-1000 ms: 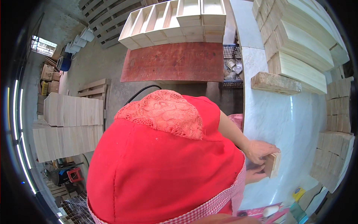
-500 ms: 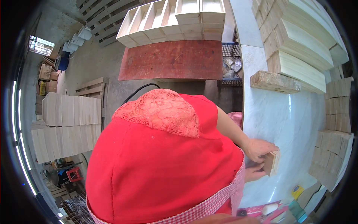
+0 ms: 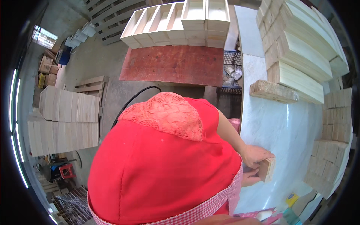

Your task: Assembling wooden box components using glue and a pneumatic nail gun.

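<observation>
A small stack of pale wooden boards [image 3: 267, 170] stands on edge on the white-blue tabletop [image 3: 277, 131], its layered edges showing. My left hand [image 3: 257, 155] comes in from above and has its fingers bent over the boards' upper end. Lower down, my right hand [image 3: 251, 178] presses its fingers to the near face of the same stack. Part of the right hand and its forearm are hidden behind the red clothing [image 3: 161, 172] and checked apron edge.
Long pale boards [image 3: 300, 78] are piled at the table's far end, beside a rough wooden block [image 3: 273, 91]. Small wooden pieces [image 3: 326, 161] line the right side. Open wooden boxes [image 3: 168, 35] stand on a red board [image 3: 172, 63]. Board stacks [image 3: 63, 137] are at left.
The whole view has shifted slightly, so the table and hands appear a little farther left. Both hands keep their hold on the boards.
</observation>
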Demonstrator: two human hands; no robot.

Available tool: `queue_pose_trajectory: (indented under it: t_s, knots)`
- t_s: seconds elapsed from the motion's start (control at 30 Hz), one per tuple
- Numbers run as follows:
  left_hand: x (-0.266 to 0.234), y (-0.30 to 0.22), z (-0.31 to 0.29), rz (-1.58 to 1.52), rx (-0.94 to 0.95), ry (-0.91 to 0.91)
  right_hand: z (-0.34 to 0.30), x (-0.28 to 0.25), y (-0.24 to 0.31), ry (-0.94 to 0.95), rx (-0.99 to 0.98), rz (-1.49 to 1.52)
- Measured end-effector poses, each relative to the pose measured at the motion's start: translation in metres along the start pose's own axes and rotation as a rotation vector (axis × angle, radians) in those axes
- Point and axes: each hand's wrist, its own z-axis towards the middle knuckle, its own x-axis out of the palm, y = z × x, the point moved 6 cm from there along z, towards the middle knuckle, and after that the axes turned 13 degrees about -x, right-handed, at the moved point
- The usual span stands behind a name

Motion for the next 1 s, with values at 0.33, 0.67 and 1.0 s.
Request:
queue_pose_trajectory:
  t_s: [0.33, 0.67, 1.0]
  knots:
    - [0.001, 0.008, 0.003, 0.065, -0.017, -0.073, 0.007, 0.005, 0.008, -0.056, -0.010, 0.127]
    - [-0.017, -0.017, 0.006, -0.141, 0.217, 0.010, 0.002, 0.004, -0.013, -0.023, -0.007, 0.104]
    - [-0.021, -0.014, 0.024, -0.028, -0.275, 0.297, 0.022, -0.025, 0.002, 0.019, 0.165, 0.193]
